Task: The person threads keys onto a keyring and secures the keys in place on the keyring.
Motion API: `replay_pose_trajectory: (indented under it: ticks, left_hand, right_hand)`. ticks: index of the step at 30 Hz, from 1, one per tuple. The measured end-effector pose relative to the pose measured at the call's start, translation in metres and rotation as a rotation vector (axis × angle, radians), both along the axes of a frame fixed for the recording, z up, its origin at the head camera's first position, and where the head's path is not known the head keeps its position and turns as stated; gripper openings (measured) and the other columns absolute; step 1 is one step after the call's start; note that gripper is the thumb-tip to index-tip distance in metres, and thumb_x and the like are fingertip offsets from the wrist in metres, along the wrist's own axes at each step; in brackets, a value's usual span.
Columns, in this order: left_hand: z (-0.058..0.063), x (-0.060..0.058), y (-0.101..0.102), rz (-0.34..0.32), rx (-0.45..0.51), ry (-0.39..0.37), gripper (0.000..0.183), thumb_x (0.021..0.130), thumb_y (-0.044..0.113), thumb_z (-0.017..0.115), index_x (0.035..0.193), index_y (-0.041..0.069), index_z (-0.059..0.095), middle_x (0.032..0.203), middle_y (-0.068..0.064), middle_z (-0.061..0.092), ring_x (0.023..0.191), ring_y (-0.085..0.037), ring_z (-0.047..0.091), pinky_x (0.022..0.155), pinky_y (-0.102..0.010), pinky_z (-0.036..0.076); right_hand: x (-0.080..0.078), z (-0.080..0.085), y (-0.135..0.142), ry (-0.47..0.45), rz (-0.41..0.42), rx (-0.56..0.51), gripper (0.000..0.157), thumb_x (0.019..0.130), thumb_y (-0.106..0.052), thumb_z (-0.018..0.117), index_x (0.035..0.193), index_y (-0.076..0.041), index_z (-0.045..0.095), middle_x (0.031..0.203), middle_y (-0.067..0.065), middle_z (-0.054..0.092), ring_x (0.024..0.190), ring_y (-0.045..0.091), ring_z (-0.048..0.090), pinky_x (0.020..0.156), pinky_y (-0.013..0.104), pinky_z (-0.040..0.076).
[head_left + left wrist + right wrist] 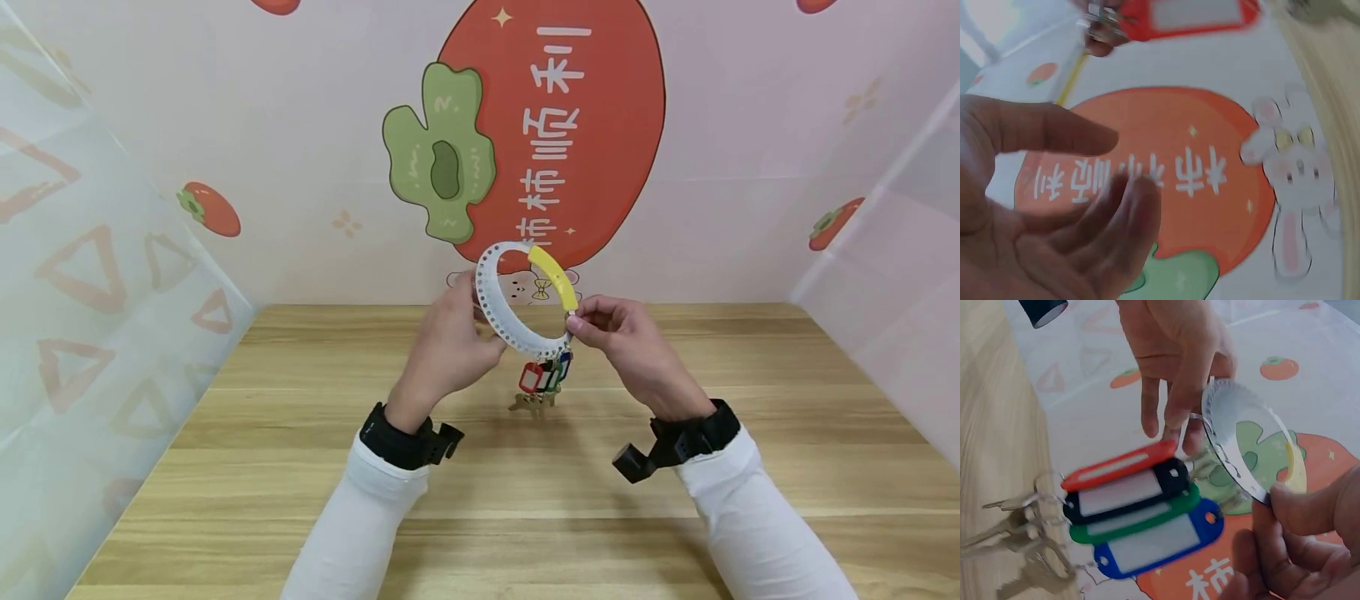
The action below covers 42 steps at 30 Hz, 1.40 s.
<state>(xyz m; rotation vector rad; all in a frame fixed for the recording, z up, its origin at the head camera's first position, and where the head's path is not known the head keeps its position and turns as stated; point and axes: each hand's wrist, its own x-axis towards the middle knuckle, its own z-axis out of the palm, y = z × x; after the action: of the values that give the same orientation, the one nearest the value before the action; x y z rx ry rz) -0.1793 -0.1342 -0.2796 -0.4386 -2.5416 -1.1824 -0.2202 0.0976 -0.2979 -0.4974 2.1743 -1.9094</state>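
A pale round ring with small holes along its rim and a yellow handle section is held tilted above the table. My right hand pinches its edge between thumb and fingers, just below the yellow part. Key tags in red, black, green and blue hang from the rim, with keys at their ends. My left hand is beside the ring's left side; in the left wrist view its thumb and fingers are spread apart with nothing between them.
Beneath the hands lies a wood-grain table. A printed backdrop with a large orange fruit picture rises behind it, and pale patterned sheets flank both sides. Each wrist wears a black strap with a camera.
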Motion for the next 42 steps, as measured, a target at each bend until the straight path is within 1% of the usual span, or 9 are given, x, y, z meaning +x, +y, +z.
replay_pose_trajectory:
  ticks: [3,6,11,14,20,27,33,38,42]
  left_hand:
    - [0.003,0.002,-0.002,-0.138,0.101,-0.153,0.037,0.083,-0.001,0.073,0.118,-0.002,0.060,0.102,-0.014,0.067,0.091,-0.024,0.069,0.077,-0.033,0.057]
    - [0.005,0.002,-0.003,-0.234,0.206,-0.253,0.024,0.091,0.001,0.069,0.114,-0.003,0.063,0.102,-0.016,0.068,0.089,-0.023,0.069,0.077,-0.034,0.058]
    - [0.005,0.002,-0.003,-0.298,0.384,-0.348,0.018,0.100,-0.002,0.058,0.114,-0.012,0.061,0.101,-0.024,0.068,0.080,-0.021,0.068,0.077,-0.038,0.060]
    - [0.005,0.002,-0.004,-0.318,0.390,-0.377,0.017,0.101,-0.004,0.056,0.113,-0.015,0.062,0.099,-0.026,0.069,0.077,-0.018,0.067,0.077,-0.037,0.060]
    - [0.003,0.001,-0.005,-0.322,0.314,-0.432,0.018,0.100,-0.004,0.056,0.112,-0.014,0.063,0.096,-0.020,0.071,0.077,-0.022,0.068,0.076,-0.035,0.060]
    - [-0.007,-0.006,-0.005,-0.289,0.305,-0.516,0.018,0.100,-0.003,0.056,0.114,-0.014,0.061,0.095,-0.022,0.069,0.076,-0.022,0.068,0.075,-0.036,0.060]
    - [-0.017,-0.016,-0.005,-0.257,0.324,-0.547,0.017,0.100,-0.003,0.056,0.112,-0.014,0.061,0.094,-0.022,0.069,0.075,-0.023,0.067,0.076,-0.038,0.060]
    - [-0.025,-0.022,-0.007,-0.213,0.326,-0.571,0.017,0.101,-0.001,0.057,0.110,-0.015,0.064,0.096,-0.026,0.068,0.071,-0.016,0.065,0.076,-0.036,0.060]
    - [-0.030,-0.026,-0.006,-0.183,0.333,-0.585,0.019,0.101,-0.001,0.058,0.112,-0.015,0.063,0.097,-0.025,0.068,0.071,-0.018,0.066,0.075,-0.035,0.060]
  right_hand:
    - [0.000,-0.001,-0.001,0.006,-0.040,-0.032,0.019,0.102,-0.009,0.060,0.113,0.006,0.059,0.096,0.005,0.062,0.095,0.020,0.056,0.092,0.029,0.047]
    - [-0.001,-0.001,-0.001,0.002,-0.056,-0.057,0.019,0.102,-0.009,0.061,0.113,0.006,0.060,0.095,0.003,0.064,0.094,0.018,0.059,0.092,0.028,0.048]
    - [-0.005,0.000,0.006,0.000,0.015,-0.007,0.022,0.100,-0.011,0.064,0.114,0.007,0.060,0.096,0.003,0.067,0.095,0.019,0.062,0.092,0.029,0.050]
    - [-0.007,0.003,0.012,0.003,0.093,0.062,0.025,0.099,-0.013,0.066,0.116,0.006,0.061,0.100,0.008,0.068,0.098,0.024,0.064,0.096,0.035,0.048]
    - [-0.011,0.004,0.021,0.011,0.199,0.210,0.029,0.096,-0.017,0.071,0.117,0.001,0.065,0.103,0.016,0.071,0.101,0.032,0.066,0.100,0.046,0.047]
    - [-0.016,-0.004,0.021,-0.016,0.259,0.262,0.024,0.098,-0.015,0.067,0.114,0.003,0.065,0.102,0.016,0.072,0.102,0.030,0.068,0.103,0.049,0.046]
    - [-0.021,-0.011,0.019,-0.017,0.245,0.278,0.024,0.101,-0.017,0.064,0.115,0.002,0.066,0.101,0.014,0.074,0.101,0.026,0.068,0.103,0.048,0.043]
    - [-0.026,-0.018,0.016,0.013,0.209,0.314,0.025,0.103,-0.016,0.060,0.115,0.004,0.068,0.098,0.012,0.074,0.099,0.027,0.067,0.094,0.042,0.045]
    - [-0.029,-0.024,0.013,0.024,0.163,0.349,0.028,0.104,-0.016,0.059,0.120,0.004,0.068,0.100,0.011,0.074,0.098,0.025,0.066,0.088,0.038,0.046]
